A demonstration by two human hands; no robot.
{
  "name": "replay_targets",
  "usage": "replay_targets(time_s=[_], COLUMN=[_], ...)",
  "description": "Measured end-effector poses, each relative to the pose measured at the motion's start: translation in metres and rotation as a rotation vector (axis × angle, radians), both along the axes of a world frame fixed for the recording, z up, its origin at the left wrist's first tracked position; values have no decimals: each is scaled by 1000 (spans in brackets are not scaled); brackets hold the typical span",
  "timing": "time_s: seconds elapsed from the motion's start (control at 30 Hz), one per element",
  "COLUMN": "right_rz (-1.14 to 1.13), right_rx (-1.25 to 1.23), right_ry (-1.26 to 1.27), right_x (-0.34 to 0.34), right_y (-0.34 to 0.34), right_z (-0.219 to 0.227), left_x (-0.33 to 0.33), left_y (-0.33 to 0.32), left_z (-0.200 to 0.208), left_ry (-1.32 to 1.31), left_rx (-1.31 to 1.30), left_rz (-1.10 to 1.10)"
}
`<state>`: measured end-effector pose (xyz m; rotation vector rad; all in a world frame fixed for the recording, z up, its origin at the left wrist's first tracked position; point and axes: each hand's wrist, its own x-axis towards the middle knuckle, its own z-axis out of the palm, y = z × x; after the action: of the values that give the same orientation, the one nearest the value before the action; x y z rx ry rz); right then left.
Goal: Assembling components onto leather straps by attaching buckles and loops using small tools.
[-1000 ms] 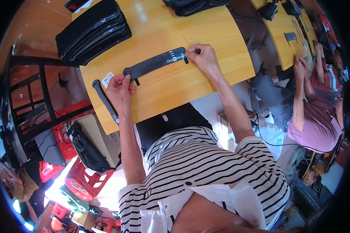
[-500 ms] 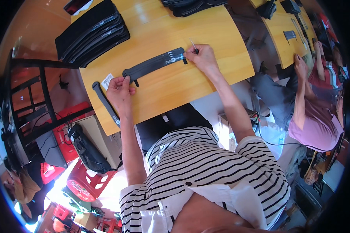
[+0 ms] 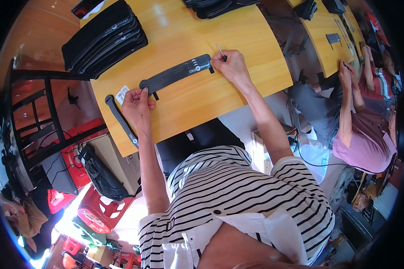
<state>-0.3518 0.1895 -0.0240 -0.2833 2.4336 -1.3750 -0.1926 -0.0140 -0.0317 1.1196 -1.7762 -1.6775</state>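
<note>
A flat bundle of dark grey straps [image 3: 173, 75] with pale printing and black tabs lies across the wooden table in front of me. My left hand [image 3: 138, 105] is closed, its thumb and fingers pinching the bundle's left end. At the right end, my right hand [image 3: 233, 67] has its fingertips against the printed edge. The same hand holds a slim tool with a black handle [image 3: 225, 58] and a thin metal shaft pointing up and away. A single grey strap [image 3: 121, 119] lies left of my left hand, beside a white printed label [image 3: 120, 94] partly behind my fingers.
Stacked dark straps [image 3: 103, 40] stand at the table's far left, with another dark pile [image 3: 220, 8] at the far edge. A black metal frame [image 3: 51, 112] is on the left. Co-workers sit at another table [image 3: 318, 40] on the right.
My hands keep their places on the strap bundle, and the whole view has shifted slightly. On the right, a co-worker's two hands have come together.
</note>
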Motion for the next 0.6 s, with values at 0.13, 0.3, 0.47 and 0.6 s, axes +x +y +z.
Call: replay_targets(time_s=[0.13,0.3,0.47,0.6], right_rz=[2,-2,-9,-19], right_rx=[6,8,26,47], right_ry=[-7,17,81,158], right_x=[0,1,2,3], right_y=[-1,-2,-3,-3], right_z=[0,0,-6,-12], left_x=[0,0,-1,-2], left_y=[1,2,6,8], left_z=[2,4,2,2], left_ry=[-14,-15,-10,-27], left_rx=[8,-23,-63,-120], left_rz=[9,-3,23,26])
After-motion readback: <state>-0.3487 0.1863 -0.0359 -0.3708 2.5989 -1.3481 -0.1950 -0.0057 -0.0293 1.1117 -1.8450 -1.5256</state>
